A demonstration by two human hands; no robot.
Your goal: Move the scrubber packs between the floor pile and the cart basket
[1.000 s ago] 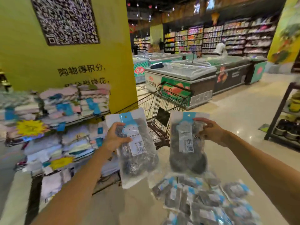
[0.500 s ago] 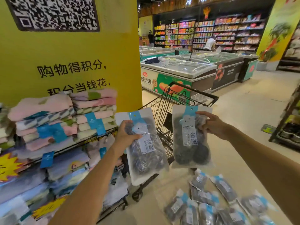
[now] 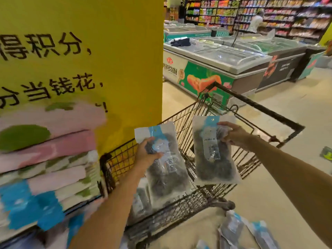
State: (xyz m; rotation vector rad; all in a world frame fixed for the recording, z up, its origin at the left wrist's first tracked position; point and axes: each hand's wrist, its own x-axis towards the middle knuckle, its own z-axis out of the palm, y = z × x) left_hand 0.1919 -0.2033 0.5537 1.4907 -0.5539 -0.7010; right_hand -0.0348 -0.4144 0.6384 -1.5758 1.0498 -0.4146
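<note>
Here, 2 packets point(image 3: 167, 164) point(image 3: 213, 155) in both hands point(image 3: 146, 155) point(image 3: 233, 134) over cart point(image 3: 255, 105).

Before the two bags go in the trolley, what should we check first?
1. Left hand grips its clear plastic bag of dark scourers: ok.
2. Right hand grips the second clear scourer bag: ok.
3. Both bags are over the brown wire shopping trolley: ok.
4. Room in the trolley: ok, only one bag seen inside.
5. Bags sealed: cannot tell.
</note>
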